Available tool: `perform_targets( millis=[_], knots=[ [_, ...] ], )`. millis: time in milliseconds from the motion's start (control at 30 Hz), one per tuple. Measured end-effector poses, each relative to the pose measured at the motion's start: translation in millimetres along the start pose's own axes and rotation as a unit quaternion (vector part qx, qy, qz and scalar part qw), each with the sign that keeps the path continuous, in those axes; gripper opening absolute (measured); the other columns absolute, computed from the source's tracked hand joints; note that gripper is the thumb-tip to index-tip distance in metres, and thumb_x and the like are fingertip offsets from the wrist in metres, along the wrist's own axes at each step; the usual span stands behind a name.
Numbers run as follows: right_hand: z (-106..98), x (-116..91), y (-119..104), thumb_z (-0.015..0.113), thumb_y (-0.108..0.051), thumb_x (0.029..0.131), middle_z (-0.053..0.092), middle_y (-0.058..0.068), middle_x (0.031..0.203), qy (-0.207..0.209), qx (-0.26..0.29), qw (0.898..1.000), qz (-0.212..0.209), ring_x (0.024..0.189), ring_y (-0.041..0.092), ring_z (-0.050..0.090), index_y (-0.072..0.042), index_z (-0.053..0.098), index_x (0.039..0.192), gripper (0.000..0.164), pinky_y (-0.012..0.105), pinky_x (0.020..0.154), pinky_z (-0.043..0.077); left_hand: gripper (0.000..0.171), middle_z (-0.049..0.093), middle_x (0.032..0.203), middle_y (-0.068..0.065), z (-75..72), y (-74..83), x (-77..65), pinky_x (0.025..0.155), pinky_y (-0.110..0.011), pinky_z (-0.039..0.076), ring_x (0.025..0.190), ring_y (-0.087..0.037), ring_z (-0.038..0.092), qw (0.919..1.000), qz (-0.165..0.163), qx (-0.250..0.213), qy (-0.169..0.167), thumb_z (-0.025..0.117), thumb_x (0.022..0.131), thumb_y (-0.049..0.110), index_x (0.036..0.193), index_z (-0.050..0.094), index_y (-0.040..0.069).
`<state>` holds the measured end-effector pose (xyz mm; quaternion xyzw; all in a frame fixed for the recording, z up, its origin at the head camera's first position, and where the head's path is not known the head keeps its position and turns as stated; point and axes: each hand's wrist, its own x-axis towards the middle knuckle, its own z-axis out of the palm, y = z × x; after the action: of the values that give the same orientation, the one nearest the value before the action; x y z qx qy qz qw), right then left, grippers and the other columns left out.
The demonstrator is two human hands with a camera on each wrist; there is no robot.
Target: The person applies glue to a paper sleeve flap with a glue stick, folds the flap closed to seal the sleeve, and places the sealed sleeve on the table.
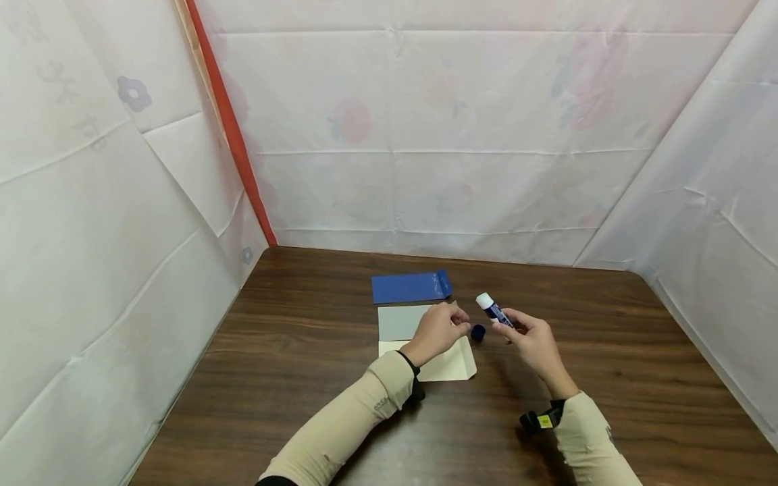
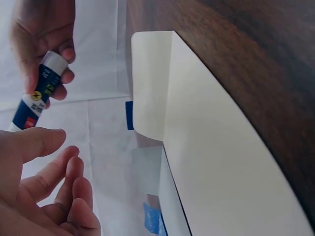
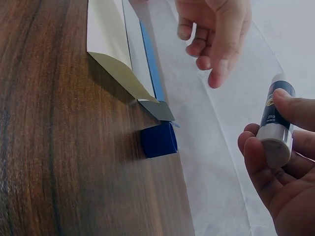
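Observation:
My right hand (image 1: 535, 341) grips a glue stick (image 1: 495, 312) above the table, its white end tilted up and to the left. In the right wrist view the thumb presses on the label of the glue stick (image 3: 279, 115). A dark blue cap (image 3: 160, 140) rests on the wood between my hands. Over the envelopes hangs my left hand (image 1: 439, 331), its fingers loosely bent around nothing. Beneath it lies a cream envelope (image 1: 450, 364) with its flap (image 2: 151, 83) folded out. Just behind is a grey envelope (image 1: 398, 322), partly covered by the left hand.
A blue envelope (image 1: 404, 288) with a flap at its right end lies farthest back in the row. Brown wooden table (image 1: 292, 324) surrounds the papers. White patterned sheets (image 1: 425, 135) hang behind and at both sides, with a red strip (image 1: 231, 128) at the left corner.

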<state>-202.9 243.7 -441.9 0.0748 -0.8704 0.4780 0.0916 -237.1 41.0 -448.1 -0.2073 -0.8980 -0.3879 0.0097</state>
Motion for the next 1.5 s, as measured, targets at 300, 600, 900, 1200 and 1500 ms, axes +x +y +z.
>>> perform_targets(
  millis=[300,600,900,1200,1500],
  knots=[
    [3,0,-2,0.071,-0.013,0.089,0.068,0.016,0.082,-0.003,0.002,1.0,-0.02,0.064,0.011,0.06,0.006,0.067,0.113,0.031,0.023,0.055,0.051,0.014,0.067,0.09,0.0,-9.1,3.1,-10.1,0.066,-0.018,0.042,0.079,-0.01,0.055,0.9997,0.001,-0.015,0.017,0.066,0.093,0.02,0.1,0.075,0.013],
    [5,-1,-8,0.071,-0.015,0.09,0.067,0.016,0.084,-0.006,0.004,1.0,-0.015,0.065,0.02,0.062,0.003,0.068,0.115,0.031,0.023,0.056,0.05,0.016,0.07,0.096,-0.004,-14.4,5.9,-18.9,0.071,-0.019,0.046,0.084,-0.014,0.061,0.998,0.012,-0.058,0.024,0.066,0.092,0.018,0.101,0.075,0.008],
    [7,-7,-13,0.071,-0.016,0.09,0.069,0.018,0.087,-0.013,0.003,1.0,-0.013,0.066,0.02,0.065,0.004,0.067,0.116,0.033,0.023,0.058,0.052,0.023,0.07,0.101,-0.005,-15.4,5.6,-28.8,0.073,-0.021,0.049,0.09,-0.017,0.064,0.9945,0.004,-0.104,0.014,0.065,0.094,0.023,0.108,0.072,0.006],
    [12,-9,-25,0.07,-0.011,0.089,0.069,0.019,0.089,-0.014,0.026,0.999,-0.031,0.063,0.0,0.059,0.006,0.067,0.116,0.032,0.023,0.059,0.054,0.034,0.071,0.109,-0.006,-18.1,12.1,-31.5,0.075,-0.023,0.052,0.097,-0.017,0.065,0.9868,-0.006,-0.162,0.01,0.063,0.095,0.034,0.117,0.07,0.008],
    [17,-11,-29,0.071,-0.009,0.088,0.071,0.022,0.095,-0.023,0.045,0.998,-0.029,0.065,0.003,0.061,0.007,0.066,0.117,0.034,0.029,0.061,0.057,0.028,0.073,0.104,-0.006,-16.0,14.0,-31.7,0.076,-0.024,0.053,0.096,-0.018,0.066,0.9756,-0.008,-0.217,0.035,0.064,0.095,0.032,0.11,0.073,0.01]
  ],
)
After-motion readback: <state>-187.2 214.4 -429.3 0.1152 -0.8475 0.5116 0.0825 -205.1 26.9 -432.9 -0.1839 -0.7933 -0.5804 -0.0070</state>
